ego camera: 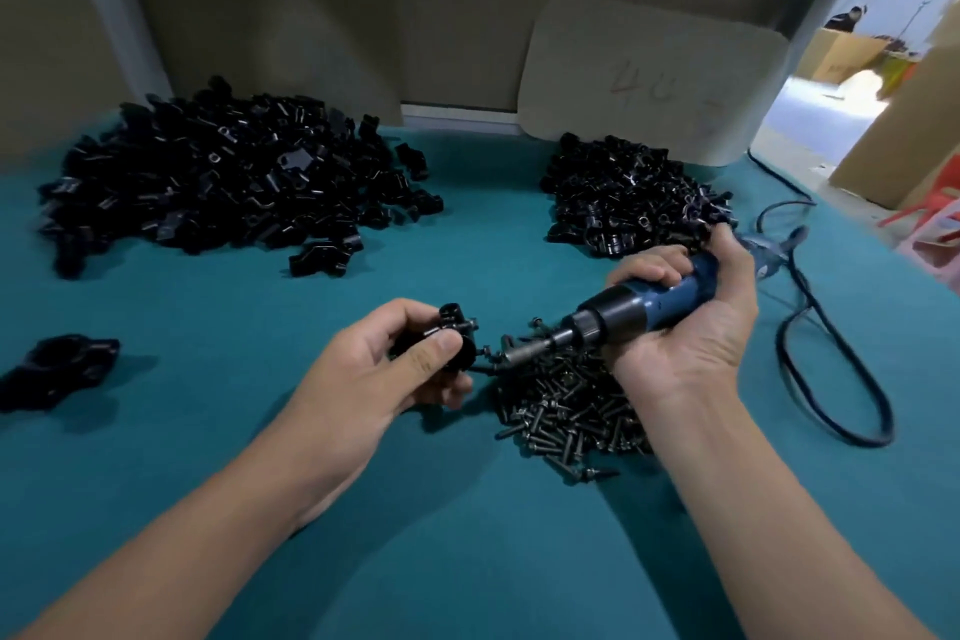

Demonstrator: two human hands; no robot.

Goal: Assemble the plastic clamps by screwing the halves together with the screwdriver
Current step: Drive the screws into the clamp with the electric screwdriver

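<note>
Fingers and thumb of the left hand (374, 374) curl round a black clamp (448, 343) just left of the frame's centre, holding it off the teal table (208, 431) with its screw side turned toward the right. The right hand (696, 317), right of centre, is wrapped round the blue body of the electric screwdriver (644, 309), whose cord (831, 379) loops away toward the right edge.

What matters next is the line between bit and clamp. The screwdriver's long axis runs from upper right down to lower left, and its bit tip (511, 358) sits just beside the clamp, a small gap apart, low against the clamp's right side. A screw seems to ride at the tip, though the blur makes that hard to confirm. The clamp lies to the left of the tip and slightly higher, so the tool hand is the nearer one to close the gap, probably by a short push leftward along its own axis.

Below the tool lies the screw pile (566, 411). Two heaps of black clamp halves occupy the upper left (218, 182) and upper right of centre (628, 203), and one finished clamp (57, 369) rests at the left edge.
</note>
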